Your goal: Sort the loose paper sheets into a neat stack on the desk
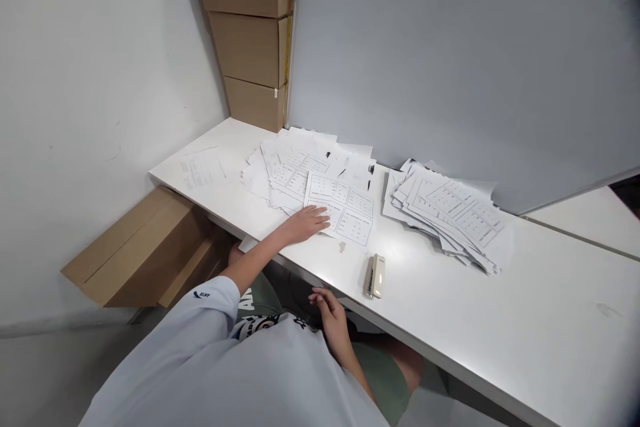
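My left hand [305, 223] lies flat, fingers stretched out, on the lower left corner of a printed sheet [350, 203] with boxed text. That sheet overlaps a spread of loose printed papers [295, 160] towards the back of the table. Below the table's front edge, above my lap, my right hand [333, 317] hangs with loosely bent fingers and nothing visible in it. A cream stapler [377, 275] rests on the table near its front edge, to the right of the sheet and touched by neither hand. Further right is a second, thicker pile of papers [450, 210].
The white table [540, 307] runs against a grey panel [450, 67]. Stacked cardboard boxes [255, 53] stand at the back left corner. Beside the table's left end, low down, is another cardboard box [135, 240], close to the white wall [100, 80].
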`<state>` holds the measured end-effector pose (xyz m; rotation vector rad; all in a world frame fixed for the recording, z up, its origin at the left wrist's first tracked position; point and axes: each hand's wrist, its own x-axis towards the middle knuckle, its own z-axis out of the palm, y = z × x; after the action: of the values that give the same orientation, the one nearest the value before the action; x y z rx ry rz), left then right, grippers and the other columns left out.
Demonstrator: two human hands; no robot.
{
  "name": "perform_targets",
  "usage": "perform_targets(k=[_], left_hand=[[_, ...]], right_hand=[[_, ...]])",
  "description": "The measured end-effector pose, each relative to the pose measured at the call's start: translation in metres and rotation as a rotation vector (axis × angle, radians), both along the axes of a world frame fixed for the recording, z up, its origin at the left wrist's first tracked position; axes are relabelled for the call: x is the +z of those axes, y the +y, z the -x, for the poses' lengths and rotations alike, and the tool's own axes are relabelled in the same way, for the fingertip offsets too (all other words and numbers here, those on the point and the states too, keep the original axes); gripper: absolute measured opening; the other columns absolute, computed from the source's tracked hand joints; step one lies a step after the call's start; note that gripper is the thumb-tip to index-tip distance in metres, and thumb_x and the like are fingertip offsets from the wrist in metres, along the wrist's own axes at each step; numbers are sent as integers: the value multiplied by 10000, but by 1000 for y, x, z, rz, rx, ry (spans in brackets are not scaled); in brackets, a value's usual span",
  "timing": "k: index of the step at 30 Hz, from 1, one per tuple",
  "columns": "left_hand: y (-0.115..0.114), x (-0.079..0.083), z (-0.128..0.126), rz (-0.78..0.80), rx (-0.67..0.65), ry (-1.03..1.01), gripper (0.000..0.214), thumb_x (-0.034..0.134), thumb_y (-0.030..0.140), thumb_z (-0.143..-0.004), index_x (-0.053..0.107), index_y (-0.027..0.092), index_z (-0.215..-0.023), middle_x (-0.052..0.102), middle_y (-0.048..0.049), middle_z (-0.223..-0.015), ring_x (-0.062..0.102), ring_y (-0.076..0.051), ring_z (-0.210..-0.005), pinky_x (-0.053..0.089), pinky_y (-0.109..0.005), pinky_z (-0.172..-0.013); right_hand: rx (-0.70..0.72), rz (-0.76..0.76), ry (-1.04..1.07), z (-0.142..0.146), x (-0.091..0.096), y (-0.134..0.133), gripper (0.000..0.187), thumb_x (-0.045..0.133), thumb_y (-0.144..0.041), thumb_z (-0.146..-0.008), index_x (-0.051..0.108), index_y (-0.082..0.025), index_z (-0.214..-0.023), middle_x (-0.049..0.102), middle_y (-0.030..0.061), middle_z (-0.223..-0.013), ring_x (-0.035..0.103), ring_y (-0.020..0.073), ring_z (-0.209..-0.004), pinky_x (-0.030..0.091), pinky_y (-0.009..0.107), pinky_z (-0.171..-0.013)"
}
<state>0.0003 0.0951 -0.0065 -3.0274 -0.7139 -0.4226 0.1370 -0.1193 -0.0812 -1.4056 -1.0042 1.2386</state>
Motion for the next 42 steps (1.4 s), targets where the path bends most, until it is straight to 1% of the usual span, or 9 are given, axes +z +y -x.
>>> perform_targets(k=[4,11,15,19,26,31,34,38,42], left_hand=[[-12,0,9,32,26,-70,326,415,105,-958,659,204,-1150,684,-83,-1219,524,-229,-1305,429,-420,-1060],[-130,-24,59,-90,386,-446,152,524,204,-922,674,221,-913,732,-52,-953,636,-259,-1098,506,-467,-963],[-164,-38,58,-80,240,-400,148,589,348,-912,676,232,-939,735,-49,-1041,635,-250,-1117,491,-460,-1019],[-156,-33,64,-30,124,-417,377,552,496,-913,629,198,-1131,700,-103,-1160,581,-273,-1212,433,-489,-1080],[-91,-11,79,282,614,-606,584,482,489,-939,380,188,-1428,426,-171,-1492,286,-332,-1452,277,-558,-1160],[-54,-3,58,689,516,-832,622,492,530,-933,341,243,-1464,484,-133,-1441,453,-304,-1351,401,-461,-1088],[-48,-9,47,625,501,-1057,485,498,508,-936,475,254,-1348,541,-104,-1361,506,-272,-1288,401,-419,-1088],[-48,-28,45,553,555,-1270,420,496,414,-936,455,245,-1318,566,-109,-1283,533,-251,-1240,398,-428,-1088],[-54,-37,51,497,577,-1167,471,567,223,-818,475,228,-1280,547,-102,-1285,459,-267,-1315,311,-465,-1151]], right_hand=[[70,18,8,-1,8,-4,419,609,-598,-814,713,-215,-949,707,67,-850,654,228,-829,511,358,-821],[176,38,537,9,41,1,539,675,-590,-779,632,-261,-1204,638,125,-1224,626,273,-1069,517,430,-880],[-71,119,588,30,49,17,531,633,-550,-799,613,-246,-1233,667,101,-1181,614,272,-1112,504,449,-928],[-271,172,482,35,45,22,622,704,-436,-692,601,-221,-1266,679,83,-1176,613,275,-1125,464,437,-1008],[-142,62,25,7,41,15,557,645,-518,-715,690,-171,-1148,721,113,-1057,616,314,-1111,440,467,-1026],[-115,-177,-283,-20,64,17,480,506,-514,-867,689,-176,-1155,721,111,-1045,621,304,-1097,470,483,-991],[-187,-308,-423,-30,78,24,441,453,-464,-918,656,-200,-1208,681,112,-1176,606,282,-1144,475,464,-993],[-249,-368,-380,-27,75,41,411,476,-422,-906,629,-192,-1210,650,110,-1228,595,254,-1160,469,447,-1002],[-288,-317,-197,-16,54,50,406,510,-402,-884,595,-184,-1216,676,104,-1142,610,230,-1104,461,426,-992]])
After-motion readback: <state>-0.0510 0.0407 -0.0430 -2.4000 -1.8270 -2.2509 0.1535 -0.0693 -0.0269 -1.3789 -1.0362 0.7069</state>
